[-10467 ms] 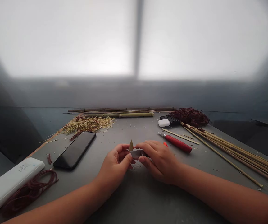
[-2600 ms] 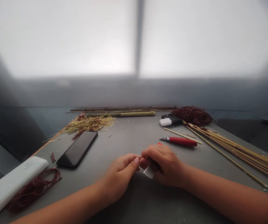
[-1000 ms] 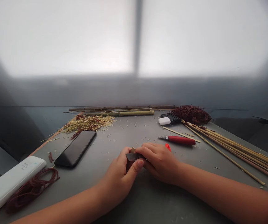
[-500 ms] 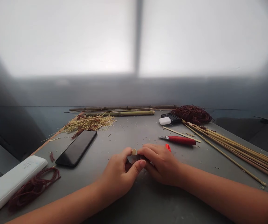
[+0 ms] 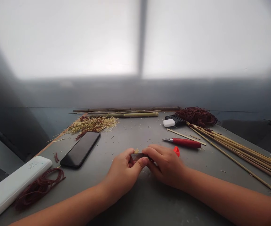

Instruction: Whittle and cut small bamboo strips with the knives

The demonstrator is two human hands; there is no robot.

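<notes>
My left hand [image 5: 121,169] is closed round a small pale bamboo piece [image 5: 137,151], most of it hidden by the fingers. Its thumb presses at the blade of a knife [image 5: 137,156]. My right hand [image 5: 165,163] wraps the knife's handle, which is out of sight inside the fist. The blade lies against the bamboo. Just past my right knuckles shows a bright red piece [image 5: 177,151]; whether it belongs to the knife I cannot tell. Beyond it on the table is a second knife [image 5: 186,142] with a red handle.
Bamboo sticks [image 5: 239,150] lie along the right, a brown cord bundle [image 5: 197,116] and white case [image 5: 168,123] behind. Left are a phone [image 5: 81,150], white power bank [image 5: 19,185], cord coil [image 5: 37,190] and shavings pile [image 5: 97,125]. Bamboo poles [image 5: 140,115] lie at the back.
The view has shifted slightly, so most things sit a little further right. The knife blade has tilted a bit between my hands. The red piece shows more beside my right hand.
</notes>
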